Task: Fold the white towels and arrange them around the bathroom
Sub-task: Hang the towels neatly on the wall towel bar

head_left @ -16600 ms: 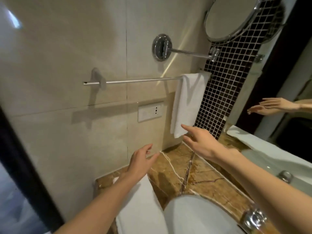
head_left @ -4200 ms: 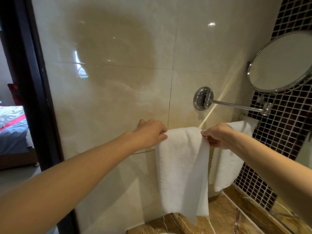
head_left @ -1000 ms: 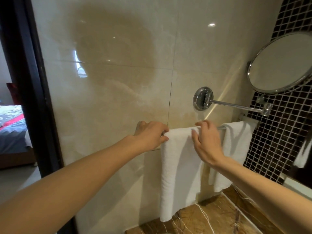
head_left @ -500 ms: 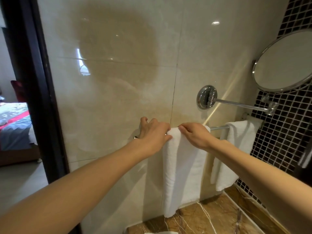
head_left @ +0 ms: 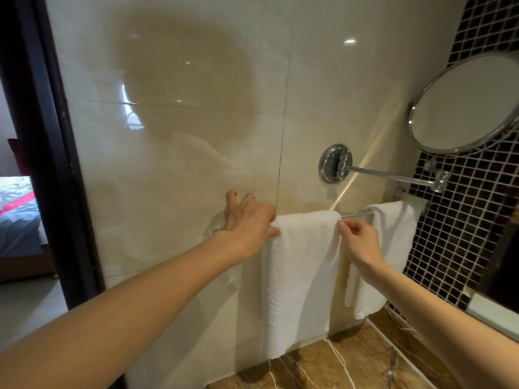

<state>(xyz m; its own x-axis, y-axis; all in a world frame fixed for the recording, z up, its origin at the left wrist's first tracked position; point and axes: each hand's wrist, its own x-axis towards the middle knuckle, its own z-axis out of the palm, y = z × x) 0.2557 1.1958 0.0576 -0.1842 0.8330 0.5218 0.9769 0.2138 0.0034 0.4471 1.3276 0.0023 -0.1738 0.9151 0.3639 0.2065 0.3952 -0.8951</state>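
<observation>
Beige tiled wall (head_left: 196,136), chrome towel rail (head_left: 356,214). Over it hang 2 items: folded white towel (head_left: 300,276) left, second white towel (head_left: 393,248) right. Hands: left hand (head_left: 250,223) grips folded white towel's upper left edge; right hand (head_left: 359,242) pinches its upper right edge.

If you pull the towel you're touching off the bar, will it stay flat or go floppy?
Probably floppy: the towel hangs limp over the bar in soft folds. It looks light, since the right hand only pinches its edge. It may slide along the smooth bar if tugged sideways; the left hand holds its other edge.
</observation>
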